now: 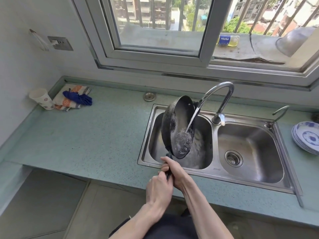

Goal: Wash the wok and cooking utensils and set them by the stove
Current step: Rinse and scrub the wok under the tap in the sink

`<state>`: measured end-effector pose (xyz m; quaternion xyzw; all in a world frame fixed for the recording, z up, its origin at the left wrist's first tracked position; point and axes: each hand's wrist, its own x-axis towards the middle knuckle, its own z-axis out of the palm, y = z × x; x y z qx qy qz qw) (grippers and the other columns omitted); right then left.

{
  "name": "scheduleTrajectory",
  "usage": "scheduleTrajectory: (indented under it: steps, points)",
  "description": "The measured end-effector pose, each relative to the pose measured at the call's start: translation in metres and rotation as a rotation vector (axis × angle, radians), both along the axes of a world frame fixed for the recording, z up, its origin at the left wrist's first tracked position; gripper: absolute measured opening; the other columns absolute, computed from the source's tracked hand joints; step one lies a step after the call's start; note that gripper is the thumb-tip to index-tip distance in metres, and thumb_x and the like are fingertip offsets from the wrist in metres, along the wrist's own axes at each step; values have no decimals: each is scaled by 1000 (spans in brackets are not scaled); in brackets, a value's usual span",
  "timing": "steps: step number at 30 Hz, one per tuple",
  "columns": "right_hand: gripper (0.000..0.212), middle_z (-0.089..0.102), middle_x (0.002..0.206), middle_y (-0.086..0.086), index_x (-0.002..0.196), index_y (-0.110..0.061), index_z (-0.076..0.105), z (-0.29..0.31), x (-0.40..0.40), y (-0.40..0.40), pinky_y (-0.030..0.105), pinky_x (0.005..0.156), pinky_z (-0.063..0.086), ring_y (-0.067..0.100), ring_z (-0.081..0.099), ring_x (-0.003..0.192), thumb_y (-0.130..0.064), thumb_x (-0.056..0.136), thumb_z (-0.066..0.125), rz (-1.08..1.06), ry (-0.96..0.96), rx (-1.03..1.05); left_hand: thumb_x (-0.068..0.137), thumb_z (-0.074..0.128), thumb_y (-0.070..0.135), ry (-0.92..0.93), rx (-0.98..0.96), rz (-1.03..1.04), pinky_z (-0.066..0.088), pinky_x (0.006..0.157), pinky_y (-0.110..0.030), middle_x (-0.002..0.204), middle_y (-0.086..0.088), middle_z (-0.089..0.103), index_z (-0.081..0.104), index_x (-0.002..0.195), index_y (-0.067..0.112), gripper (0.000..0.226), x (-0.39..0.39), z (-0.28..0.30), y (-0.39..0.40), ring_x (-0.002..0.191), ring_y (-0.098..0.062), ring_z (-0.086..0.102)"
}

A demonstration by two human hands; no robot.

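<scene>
A black wok (179, 116) stands tilted almost on edge over the left basin of the steel double sink (250, 175), its inside facing right. Water from the curved faucet (222, 94) streams onto the wok's inner surface and foams near the bottom. Both hands grip the wok's dark handle at the sink's front rim. My right hand (174, 171) is nearer the wok. My left hand (159, 188) is just behind it, lower on the handle.
Blue-patterned plates (307, 138) are stacked on the counter right of the sink. A paper cup (42, 99), cloths and a blue item (77, 98) lie at the counter's far left. A sink plug (149, 96) sits behind the sink. A bottle (227, 40) lies on the window ledge.
</scene>
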<state>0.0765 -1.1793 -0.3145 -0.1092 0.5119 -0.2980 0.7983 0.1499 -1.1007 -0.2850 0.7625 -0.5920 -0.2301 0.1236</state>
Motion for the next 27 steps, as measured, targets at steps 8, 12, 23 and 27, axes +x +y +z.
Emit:
scheduleTrajectory:
  steps: [8,12,23,27]
  points:
    - [45,23,48,-18,68,-28,21,4,0,-4,22,65,46,3,24,34,-14,92,57,-18,-375,63,104,45,37,-180,-4,-43,52,65,-39,88,-9,76,61,100,14,28,-3,13,-6,84,-29,74]
    - [45,24,46,-17,63,-28,22,3,4,-3,22,69,40,3,24,33,-9,89,55,-44,-480,66,72,87,32,-273,7,-120,38,30,-27,42,-3,57,58,66,18,33,2,12,-5,35,-19,60]
    - [41,24,48,-17,69,-28,22,2,6,0,22,64,46,3,25,34,-12,91,52,-37,-361,78,104,39,39,-115,-41,-31,51,75,-40,98,-8,76,63,107,15,34,6,2,-5,93,-30,72]
    - [38,25,49,-15,72,-27,27,-1,4,5,24,57,47,3,27,35,-10,95,52,-80,-244,96,101,43,39,58,30,26,51,83,-40,106,-10,75,68,115,17,36,0,-4,-3,102,-31,69]
